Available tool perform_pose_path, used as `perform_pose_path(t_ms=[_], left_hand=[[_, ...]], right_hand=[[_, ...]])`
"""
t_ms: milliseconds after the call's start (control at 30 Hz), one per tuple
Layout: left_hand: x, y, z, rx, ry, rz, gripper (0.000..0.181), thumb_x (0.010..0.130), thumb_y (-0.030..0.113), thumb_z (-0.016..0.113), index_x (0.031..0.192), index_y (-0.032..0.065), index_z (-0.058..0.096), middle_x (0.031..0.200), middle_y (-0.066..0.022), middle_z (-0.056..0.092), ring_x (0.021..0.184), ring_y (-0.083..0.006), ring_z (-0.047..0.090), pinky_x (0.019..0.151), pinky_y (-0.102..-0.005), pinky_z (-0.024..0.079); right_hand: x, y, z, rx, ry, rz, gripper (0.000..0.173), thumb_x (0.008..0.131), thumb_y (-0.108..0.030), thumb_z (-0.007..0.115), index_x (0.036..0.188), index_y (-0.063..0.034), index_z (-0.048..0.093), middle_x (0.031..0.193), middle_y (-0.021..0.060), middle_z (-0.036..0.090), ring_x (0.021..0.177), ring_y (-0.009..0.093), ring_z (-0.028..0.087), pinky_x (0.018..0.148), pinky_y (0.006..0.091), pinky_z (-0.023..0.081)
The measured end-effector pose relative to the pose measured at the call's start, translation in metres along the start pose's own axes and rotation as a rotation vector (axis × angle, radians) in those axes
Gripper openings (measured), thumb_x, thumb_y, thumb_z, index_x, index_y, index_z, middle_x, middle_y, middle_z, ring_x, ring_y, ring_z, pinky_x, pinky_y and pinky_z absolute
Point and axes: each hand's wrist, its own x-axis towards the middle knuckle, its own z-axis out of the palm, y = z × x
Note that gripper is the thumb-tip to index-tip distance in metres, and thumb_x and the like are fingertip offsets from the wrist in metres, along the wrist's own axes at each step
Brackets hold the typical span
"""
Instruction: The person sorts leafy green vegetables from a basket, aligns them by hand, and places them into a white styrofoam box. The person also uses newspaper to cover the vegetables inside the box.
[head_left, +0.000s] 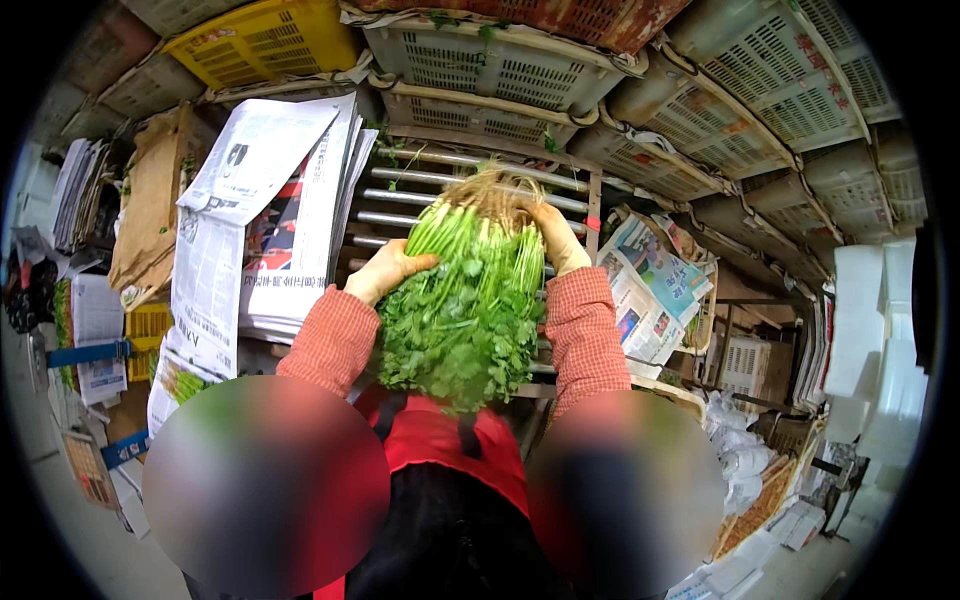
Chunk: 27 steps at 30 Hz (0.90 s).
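Observation:
Between my two hands is a large bunch of leafy green herbs, cilantro by its look (465, 300), with its brown roots pointing away from me and its leaves towards my body. My left hand (390, 268) grips the bunch from the left side, thumb lying over the stems. On the right, my right hand (559, 234) holds it near the roots, its fingers partly hidden behind them. Both hands wear pale gloves. Below the bunch lies a rack of metal rollers (390, 219), with leaf scraps on it.
A thick stack of newspapers (292, 292) lies left of the rollers. Grey plastic crates (487, 71) and a yellow crate (270, 45) are stacked beyond. At right, newspaper (652, 277) covers a basket. White foam boxes (859, 322) stand far right; plastic-wrapped bundles (739, 457) sit lower right.

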Motion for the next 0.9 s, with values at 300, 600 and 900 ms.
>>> perform_pose_path(t_ms=[300,600,900], left_hand=[[0.011,-0.02,0.006,0.624,0.601,0.332,0.056,0.084,0.031,0.063,0.128,0.0003,0.045,0.12,-0.0216,0.056,0.11,-0.0344,0.055,0.096,-0.0423,0.043],[0.014,0.019,0.119,0.914,-0.03,0.96,0.054,0.082,0.035,0.059,0.122,-0.0006,0.05,0.128,-0.018,0.048,0.125,-0.0324,0.041,0.108,-0.0472,0.026],[0.015,0.012,0.15,0.992,-0.044,0.889,0.047,0.081,0.031,0.06,0.115,-0.0008,0.054,0.126,-0.0172,0.048,0.123,-0.0319,0.041,0.108,-0.046,0.026]], right_hand=[[-0.029,0.032,-0.049,-0.073,0.241,-0.047,0.047,0.091,-0.034,0.057,0.123,0.0004,0.051,0.095,0.0061,0.065,0.082,0.014,0.062,0.07,0.0264,0.049],[-0.019,-0.022,0.015,-1.205,0.123,-0.255,0.055,0.072,-0.022,0.073,0.122,-0.0076,0.056,0.114,0.0187,0.057,0.105,0.029,0.055,0.088,0.0357,0.044],[0.031,0.014,0.002,-1.825,-0.066,-0.374,0.022,0.077,-0.022,0.068,0.093,-0.0073,0.067,0.08,0.0127,0.066,0.078,0.028,0.063,0.084,0.0432,0.044]])
